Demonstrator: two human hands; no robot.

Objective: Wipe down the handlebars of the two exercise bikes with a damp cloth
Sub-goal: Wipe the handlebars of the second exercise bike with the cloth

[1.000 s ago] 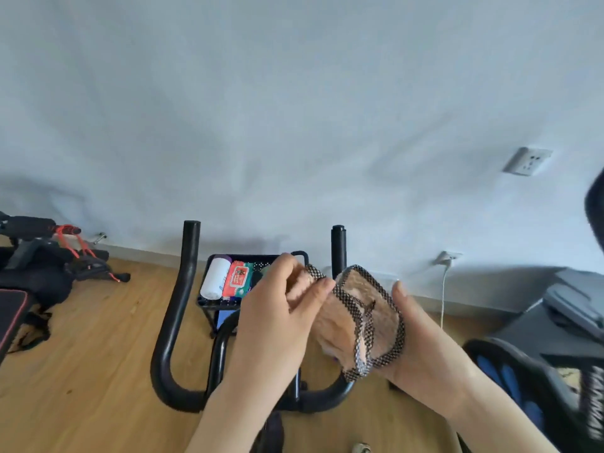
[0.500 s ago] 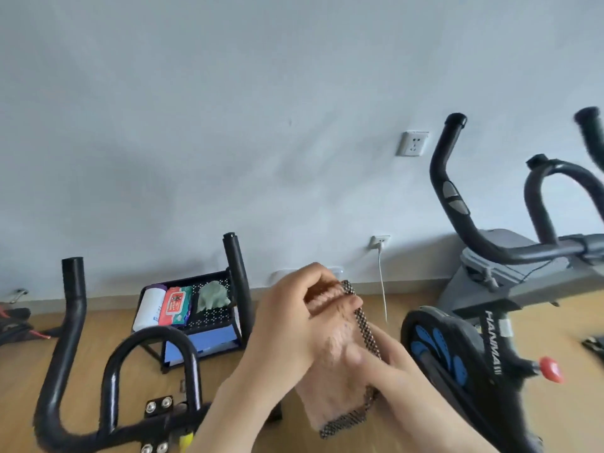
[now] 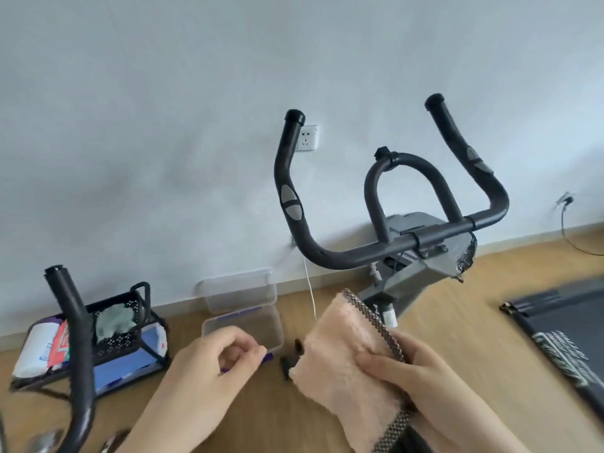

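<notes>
A folded pink fluffy cloth [image 3: 340, 354] with a dark checked border lies over my right hand [image 3: 411, 371], whose thumb pins it. My left hand [image 3: 212, 364] is beside it to the left, apart from the cloth, fingers curled loosely with nothing in them. The second bike's black handlebars [image 3: 346, 253] rise ahead, above the cloth, with grey sensor pads on both grips. One grip of the first bike's handlebar [image 3: 78, 341] stands at the lower left.
A black mesh rack [image 3: 140, 325] with a paper roll, wipes and a grey rag sits on the wood floor by the wall. A clear plastic box [image 3: 242, 308] lies open beside it. A dark mat [image 3: 555, 325] covers the floor at right. A wall socket [image 3: 307, 137] is behind the grip.
The view has swung right, from the first bike's handlebars to the second bike's. My left hand has let go of the cloth, which now rests in my right hand alone.
</notes>
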